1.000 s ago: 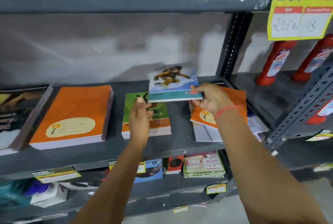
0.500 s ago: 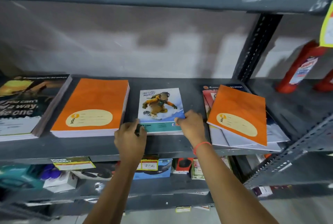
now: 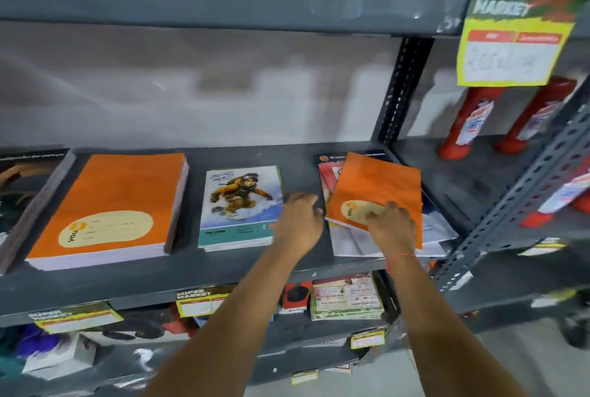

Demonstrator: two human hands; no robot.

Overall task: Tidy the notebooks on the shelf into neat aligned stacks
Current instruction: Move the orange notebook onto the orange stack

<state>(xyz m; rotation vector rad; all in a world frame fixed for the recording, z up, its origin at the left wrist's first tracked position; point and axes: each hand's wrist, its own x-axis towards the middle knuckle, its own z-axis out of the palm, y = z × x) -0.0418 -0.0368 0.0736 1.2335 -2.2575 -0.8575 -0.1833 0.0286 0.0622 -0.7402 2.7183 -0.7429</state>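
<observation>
On the grey shelf [image 3: 223,269] lie a thick orange notebook stack [image 3: 127,198], a snowboarder-cover notebook stack [image 3: 239,205] and, at the right, a skewed pile [image 3: 351,243] of thin notebooks. A thin orange notebook [image 3: 380,182] sits tilted on top of that pile. My right hand [image 3: 391,227] grips its near edge, fingers over the oval label. My left hand [image 3: 300,221] hovers with fingers apart over the bare shelf between the snowboarder stack and the pile, close to the orange notebook's left edge.
A dark-cover notebook stack [image 3: 25,192] lies at the far left. A perforated upright post [image 3: 402,90] stands behind the pile. Red bottles [image 3: 472,118] and a yellow price sign [image 3: 514,32] are on the right. Boxed goods [image 3: 346,297] fill the shelf below.
Both hands set the snowboarder notebook down on its stack, let go and moved right. My right hand now holds the tilted orange notebook on the skewed pile.
</observation>
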